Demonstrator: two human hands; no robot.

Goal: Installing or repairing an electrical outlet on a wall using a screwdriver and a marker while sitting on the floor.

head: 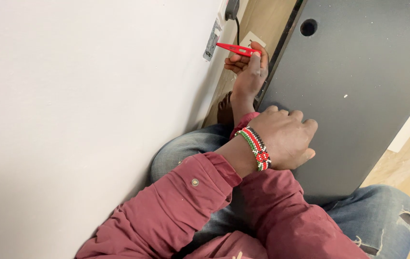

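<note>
The right hand was closed on a slim red tester screwdriver, pinching its back end between thumb and fingers. The shaft ran from that grip toward the white wall. Its tip lay at or just short of the wall socket; whether it touched the faceplate could not be told. Just above the grip, a black plug sat in the upper part of the same fitting, and its cable dropped behind the tool. Below the grip and on the side away from the wall, the left hand, with a beaded bracelet at the wrist, was curled shut over the near edge of a dark grey panel. It seemed to be steadying the panel against the person's lap. A round hole in the panel showed beyond the right hand. The step in hand looked like bringing the tool's tip to the socket, with the reach mostly made and the contact itself unsettled. The next move would call for a small, steady advance of the tip to the exact spot on the faceplate. It would also need the fingers kept back on the red handle and clear of the cable, and the left hand kept firm so the panel did not shift.
</note>
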